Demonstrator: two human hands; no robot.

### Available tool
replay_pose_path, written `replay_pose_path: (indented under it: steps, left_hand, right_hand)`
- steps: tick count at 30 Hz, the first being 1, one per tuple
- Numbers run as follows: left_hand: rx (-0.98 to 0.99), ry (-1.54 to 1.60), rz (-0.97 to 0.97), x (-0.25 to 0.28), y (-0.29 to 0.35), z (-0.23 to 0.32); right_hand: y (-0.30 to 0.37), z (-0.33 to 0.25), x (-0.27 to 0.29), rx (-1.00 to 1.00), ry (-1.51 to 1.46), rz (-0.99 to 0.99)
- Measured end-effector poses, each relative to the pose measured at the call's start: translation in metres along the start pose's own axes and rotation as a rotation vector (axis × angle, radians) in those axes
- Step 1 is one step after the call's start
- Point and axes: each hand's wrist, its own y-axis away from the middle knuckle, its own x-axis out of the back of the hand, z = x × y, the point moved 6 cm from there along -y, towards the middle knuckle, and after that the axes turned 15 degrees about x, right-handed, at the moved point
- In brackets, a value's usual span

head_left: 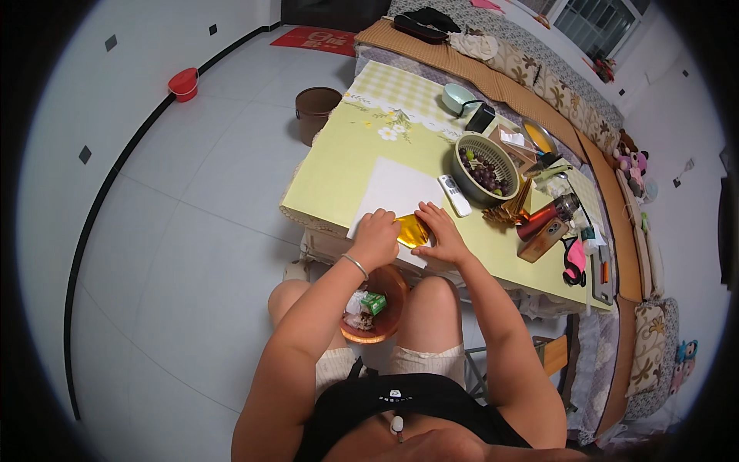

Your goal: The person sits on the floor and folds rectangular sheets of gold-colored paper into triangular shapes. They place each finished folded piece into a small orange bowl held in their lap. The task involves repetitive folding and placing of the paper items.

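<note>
A small piece of shiny gold foil paper (413,232) lies on a white sheet (390,187) near the table's front edge. My left hand (376,237) is closed on the left side of the gold foil paper, its fingers bent together, with a bracelet on the wrist. At the paper's right side, my right hand (441,236) rests with fingers stretched out, the thumb at the near edge and fingertips at the far edge. The left fingers hide part of the paper. Several folded gold paper pieces (508,210) stand further right, beside a red thermos (545,217).
Right of the sheet are a white remote (454,195), a basket of grapes (459,170), a phone (543,240) and a pink-and-black item (574,260). Between my knees stands an orange bin (391,312) with rubbish. A brown bucket (314,117) is left of the table.
</note>
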Motion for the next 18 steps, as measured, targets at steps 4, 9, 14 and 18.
replay_pose_path:
  steps: [4,9,14,18]
  left_hand:
    - [0.001,-0.015,-0.031,0.004,0.001,0.001]
    - [0.014,0.015,0.028,-0.004,-0.002,-0.008]
    - [0.226,0.304,0.056,0.001,-0.011,-0.029]
    - [0.405,0.623,0.022,0.004,-0.013,-0.045]
  right_hand:
    - [-0.001,-0.008,0.002,-0.001,0.013,0.009]
    - [0.008,0.003,-0.001,-0.001,-0.058,0.119]
    - [0.027,0.02,-0.001,-0.163,-0.222,0.432]
    - [0.045,0.038,-0.005,-0.43,-0.446,0.639]
